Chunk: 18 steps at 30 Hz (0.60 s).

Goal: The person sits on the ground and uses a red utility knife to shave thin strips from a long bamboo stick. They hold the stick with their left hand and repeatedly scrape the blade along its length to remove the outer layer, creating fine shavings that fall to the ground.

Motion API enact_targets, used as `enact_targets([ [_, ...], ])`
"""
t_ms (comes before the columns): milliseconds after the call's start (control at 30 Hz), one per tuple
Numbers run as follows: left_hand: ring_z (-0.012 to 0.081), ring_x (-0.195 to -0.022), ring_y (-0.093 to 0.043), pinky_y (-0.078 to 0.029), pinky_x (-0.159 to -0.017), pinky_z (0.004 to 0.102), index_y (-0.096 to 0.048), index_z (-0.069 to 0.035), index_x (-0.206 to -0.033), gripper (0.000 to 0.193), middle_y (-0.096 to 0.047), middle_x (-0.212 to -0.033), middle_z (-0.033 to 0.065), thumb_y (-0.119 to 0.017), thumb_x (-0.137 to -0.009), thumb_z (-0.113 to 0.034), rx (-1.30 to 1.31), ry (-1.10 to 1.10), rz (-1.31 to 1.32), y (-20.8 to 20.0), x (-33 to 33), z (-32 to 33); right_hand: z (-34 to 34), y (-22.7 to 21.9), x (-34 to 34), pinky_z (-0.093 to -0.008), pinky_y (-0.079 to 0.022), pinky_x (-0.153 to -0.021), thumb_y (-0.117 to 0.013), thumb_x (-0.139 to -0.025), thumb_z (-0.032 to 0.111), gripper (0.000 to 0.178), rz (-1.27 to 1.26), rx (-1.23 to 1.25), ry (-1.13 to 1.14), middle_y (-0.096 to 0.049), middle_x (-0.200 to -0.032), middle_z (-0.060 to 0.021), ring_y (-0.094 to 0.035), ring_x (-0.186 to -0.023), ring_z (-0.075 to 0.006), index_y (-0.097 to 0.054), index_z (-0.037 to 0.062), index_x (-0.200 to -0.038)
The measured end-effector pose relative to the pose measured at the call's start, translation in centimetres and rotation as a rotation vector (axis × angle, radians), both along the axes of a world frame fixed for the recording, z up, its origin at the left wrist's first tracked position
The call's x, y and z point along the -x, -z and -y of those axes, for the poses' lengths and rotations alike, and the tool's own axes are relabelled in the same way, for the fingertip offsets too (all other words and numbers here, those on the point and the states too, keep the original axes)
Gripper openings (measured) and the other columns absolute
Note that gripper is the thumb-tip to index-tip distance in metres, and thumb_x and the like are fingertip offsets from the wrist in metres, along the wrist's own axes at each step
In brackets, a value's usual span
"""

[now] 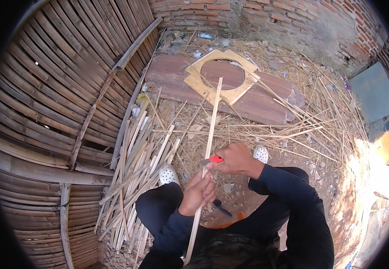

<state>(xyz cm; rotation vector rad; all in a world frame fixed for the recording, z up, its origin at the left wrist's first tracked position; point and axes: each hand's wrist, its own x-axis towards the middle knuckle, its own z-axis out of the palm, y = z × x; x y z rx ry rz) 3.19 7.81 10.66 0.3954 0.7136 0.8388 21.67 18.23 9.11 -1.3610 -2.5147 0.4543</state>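
A long, pale bamboo strip [212, 121] slants up from my lap, its far end reaching above the debris-strewn ground. My left hand [197, 193] is wrapped round it at about mid-length. Just above, my right hand [237, 160] grips a red-handled knife [216, 159]; its short blade lies across the strip, at or against its surface. Most of the handle is hidden by my fingers. Beneath my hands, a dark elongated object [221, 208] shows between my legs, its kind unclear.
A pile of split bamboo strips [125, 193] lies left of my feet, by a bamboo slat wall [46, 103]. Ahead, a yellowish board with a round hole [194, 71] rests on a reddish-brown panel [167, 83]. Behind stands a brick wall [293, 27]; a grey-green panel [373, 94] leans right.
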Motion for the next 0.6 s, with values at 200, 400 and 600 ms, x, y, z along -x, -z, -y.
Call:
enact_targets([
  [200, 0.0079, -0.034, -0.024, -0.024, -0.043, 0.0247, -0.045, -0.014, -0.101, 0.015, -0.03, -0.052, -0.0053, -0.034, -0.105, -0.022, 0.056, 0.029, 0.237, 0.0, -0.2, 0.5, -3.7, 0.1, -2.6, -0.0435, -0.048, -0.049, -0.05, -0.081, 0.076, 0.07, 0.006, -0.077, 0.186, -0.059, -0.052, -0.0152, -0.064, -0.053, -0.032, -0.07, 0.0098, -0.07],
  [400, 0.0079, -0.036, -0.025, -0.026, -0.043, 0.0248, -0.044, -0.013, -0.1, 0.013, -0.03, -0.054, -0.0043, -0.035, -0.105, -0.022, 0.017, -0.012, 0.063, -0.5, -0.1, 0.1, 0.9, -0.4, 0.2, -0.0424, -0.044, -0.045, -0.059, -0.079, 0.068, 0.063, -0.12, -0.155, -0.082, -0.057, -0.051, -0.0129, -0.059, -0.048, -0.0314, -0.061, 0.0081, -0.06],
  [600, 0.0077, -0.041, -0.028, -0.027, -0.043, 0.0237, -0.041, -0.012, -0.102, 0.012, -0.032, -0.057, -0.0035, -0.036, -0.106, -0.022, -0.054, 0.075, -0.025, -0.4, -0.4, 1.3, -5.8, 0.8, -3.6, -0.043, -0.046, -0.047, -0.051, -0.083, 0.072, 0.068, -0.075, -0.154, 0.223, -0.058, -0.052, -0.0141, -0.062, -0.051, -0.0332, -0.066, 0.0081, -0.066],
])
